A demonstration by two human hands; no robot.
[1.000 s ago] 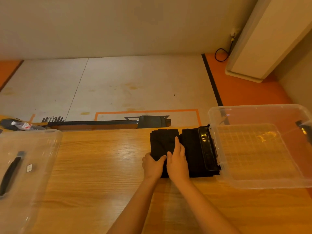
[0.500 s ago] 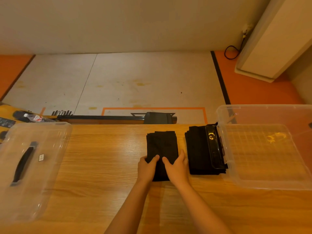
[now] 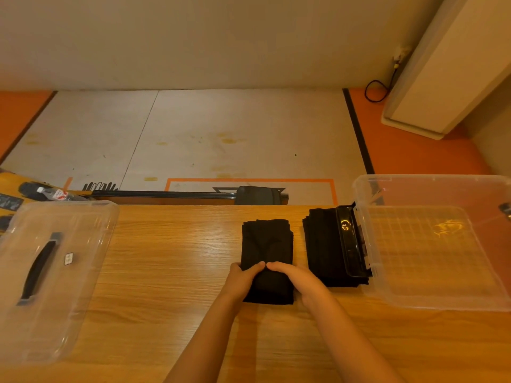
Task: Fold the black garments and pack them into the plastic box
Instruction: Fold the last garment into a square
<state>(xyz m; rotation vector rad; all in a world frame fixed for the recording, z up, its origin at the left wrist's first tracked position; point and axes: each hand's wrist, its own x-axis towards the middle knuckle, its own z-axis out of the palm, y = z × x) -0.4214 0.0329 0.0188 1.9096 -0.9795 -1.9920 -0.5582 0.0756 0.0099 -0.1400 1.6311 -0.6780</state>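
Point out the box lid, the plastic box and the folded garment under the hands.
box lid (image 3: 83, 288), head view, clear top panel.
plastic box (image 3: 442, 304), head view, near wall.
folded garment (image 3: 266, 241), head view, upper half.

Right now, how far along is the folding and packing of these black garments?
Done: one folded black stack lies on the table against the clear plastic box. In hand: left hand and right hand grip the near end of a narrow folded black garment. Left: nothing is in the box yet; both pieces must go in, and the lid sits off to the left.
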